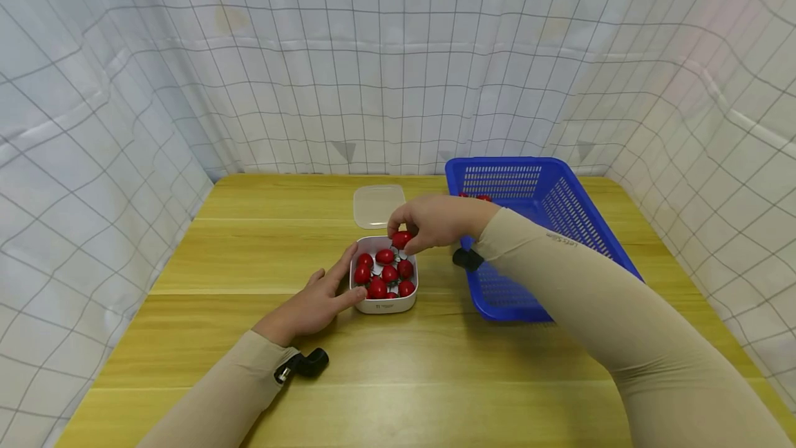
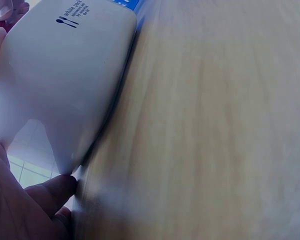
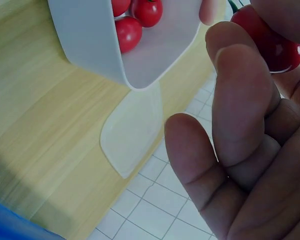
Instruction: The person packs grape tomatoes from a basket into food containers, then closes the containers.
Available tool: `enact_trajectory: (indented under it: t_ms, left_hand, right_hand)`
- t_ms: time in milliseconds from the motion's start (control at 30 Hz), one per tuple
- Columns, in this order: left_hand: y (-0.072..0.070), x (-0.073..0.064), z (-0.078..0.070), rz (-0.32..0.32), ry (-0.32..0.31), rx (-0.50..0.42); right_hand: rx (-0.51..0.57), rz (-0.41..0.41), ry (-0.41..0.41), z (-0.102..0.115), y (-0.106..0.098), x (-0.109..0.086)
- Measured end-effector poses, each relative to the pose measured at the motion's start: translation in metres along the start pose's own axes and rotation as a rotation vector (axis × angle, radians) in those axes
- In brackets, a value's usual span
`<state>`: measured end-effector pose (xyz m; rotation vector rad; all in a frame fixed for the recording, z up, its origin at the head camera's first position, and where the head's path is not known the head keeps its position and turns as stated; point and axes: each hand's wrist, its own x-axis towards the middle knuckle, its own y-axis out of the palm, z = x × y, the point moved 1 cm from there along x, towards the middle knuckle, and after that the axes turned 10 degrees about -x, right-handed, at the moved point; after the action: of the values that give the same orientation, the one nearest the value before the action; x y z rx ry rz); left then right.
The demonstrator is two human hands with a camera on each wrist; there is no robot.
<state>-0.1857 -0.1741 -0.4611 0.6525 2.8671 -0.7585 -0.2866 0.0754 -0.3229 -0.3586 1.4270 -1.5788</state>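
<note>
A white food container (image 1: pixel 385 305) stands on the table with several cherry tomatoes (image 1: pixel 389 274) inside. My right hand (image 1: pixel 435 221) pinches one cherry tomato (image 3: pixel 270 40) between thumb and fingers, over the container's far right corner; a green stem shows on it in the right wrist view. My left hand (image 1: pixel 317 304) rests against the container's left side, fingers extended along the wall and thumb at the near rim. Seen from the left wrist, the container's side (image 2: pixel 65 75) carries dark print, and a fingertip touches its lower edge.
To the right stands a blue plastic basket (image 1: pixel 578 220) with a few cherry tomatoes (image 1: pixel 484 198) at its far left; my right forearm crosses over it. A translucent lid (image 1: pixel 376 204) lies flat behind the container. White gridded curtains (image 1: pixel 398 75) surround the wooden table (image 1: pixel 261 240).
</note>
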Motion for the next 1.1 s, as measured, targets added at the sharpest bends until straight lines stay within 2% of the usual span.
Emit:
enact_trajectory:
  t_ms: [600,1100]
  left_hand:
    - [0.001,0.001,-0.001,-0.006,0.018,0.018]
    - [0.001,0.001,0.001,-0.008,0.001,0.023]
  right_hand:
    - [0.011,0.04,0.024,-0.004,0.011,0.004]
    - [0.006,0.05,0.039,-0.002,0.011,0.005]
